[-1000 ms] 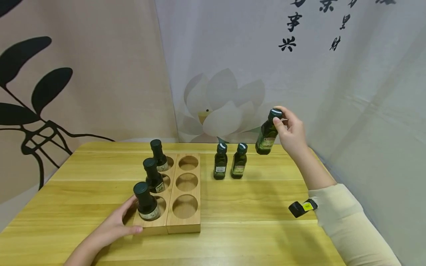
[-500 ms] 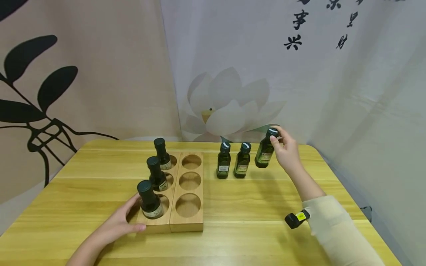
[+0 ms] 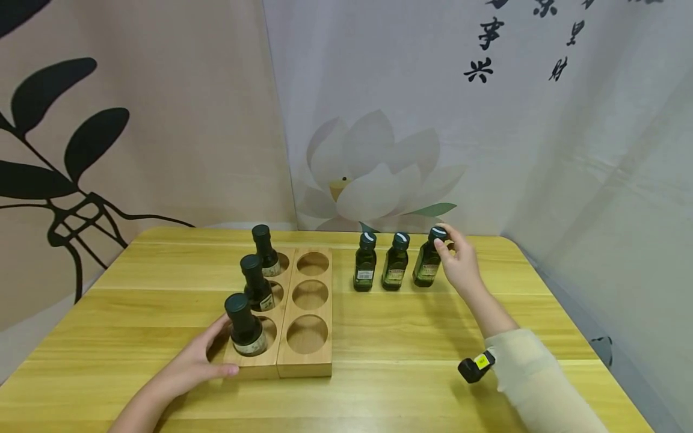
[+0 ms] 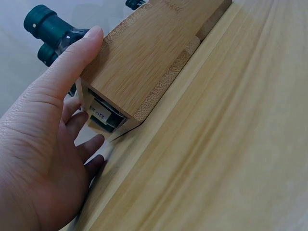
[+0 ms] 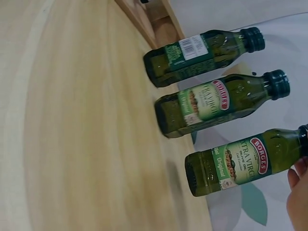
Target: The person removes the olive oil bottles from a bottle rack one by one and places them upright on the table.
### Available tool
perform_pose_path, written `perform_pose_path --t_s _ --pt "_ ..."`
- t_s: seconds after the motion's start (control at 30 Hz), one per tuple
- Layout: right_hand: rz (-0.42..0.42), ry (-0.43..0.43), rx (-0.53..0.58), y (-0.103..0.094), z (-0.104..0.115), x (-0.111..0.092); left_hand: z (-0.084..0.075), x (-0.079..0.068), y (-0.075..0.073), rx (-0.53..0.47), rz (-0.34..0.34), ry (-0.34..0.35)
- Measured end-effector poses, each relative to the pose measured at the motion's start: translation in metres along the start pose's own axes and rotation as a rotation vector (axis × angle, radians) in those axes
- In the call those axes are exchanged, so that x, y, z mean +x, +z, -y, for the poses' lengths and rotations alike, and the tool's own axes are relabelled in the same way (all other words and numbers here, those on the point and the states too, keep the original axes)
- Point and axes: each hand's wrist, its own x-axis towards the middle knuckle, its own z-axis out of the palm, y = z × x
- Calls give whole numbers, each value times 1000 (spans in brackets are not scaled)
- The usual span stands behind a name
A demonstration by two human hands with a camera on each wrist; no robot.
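My right hand [image 3: 459, 263] pinches a green olive oil bottle [image 5: 236, 161] by its dark cap at the back right, tilted slightly, its base close over the table. Left of it stand two matching olive oil bottles, a middle one [image 3: 395, 269] and one with a barcode label [image 3: 365, 270]. My left hand [image 3: 190, 365] rests at the near left corner of a wooden bottle rack [image 3: 304, 368], thumb along the front and loosely bent fingers by its left side. Three dark bottles with tall black caps, the nearest a dark bottle [image 3: 246, 329], lean in the rack's left column.
The rack's right column has three bare round wells, the nearest well [image 3: 307, 334] by the front edge. A wooden table [image 3: 400, 385] carries everything. Behind it hangs a printed cloth [image 3: 373, 72]. A black wrist camera [image 3: 475, 367] juts from the right sleeve.
My right hand has lowered the olive oil bottle toward the table, bringing it beside the other two. The left hand keeps its place at the rack. The head view has shifted slightly.
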Motion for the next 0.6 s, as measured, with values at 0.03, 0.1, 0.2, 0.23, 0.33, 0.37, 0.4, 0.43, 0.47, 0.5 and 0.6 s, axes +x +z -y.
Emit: perform_pose_path --t_s 0.03,0.1,0.2,0.23,0.33,0.37,0.4,0.43,0.47,0.5,0.6 --pt "2 4 0 1 -1 -1 0 0 0 -1 1 -1" --pt "9 19 -3 3 -4 -3 0 0 0 -2 2 0" --pt "13 21 -12 5 -8 -6 0 0 0 -3 3 6" --pt "11 19 -12 6 -8 -7 0 0 0 -3 2 8" --pt "0 1 -23 8 -11 -8 0 0 0 -3 2 13" --pt "-1 -2 -23 8 -12 -8 0 0 0 -5 2 8" --pt "0 -1 -25 8 -12 -8 0 0 0 -9 3 2" --pt "3 4 -23 8 -12 -8 0 0 0 -11 3 -2" --pt "7 12 -27 8 -12 -9 1 -1 0 -12 3 -6" --pt "13 25 -28 8 -12 -9 1 -1 0 -13 3 -10" --pt "35 65 -45 7 -11 -11 2 -1 1 10 -3 -11"
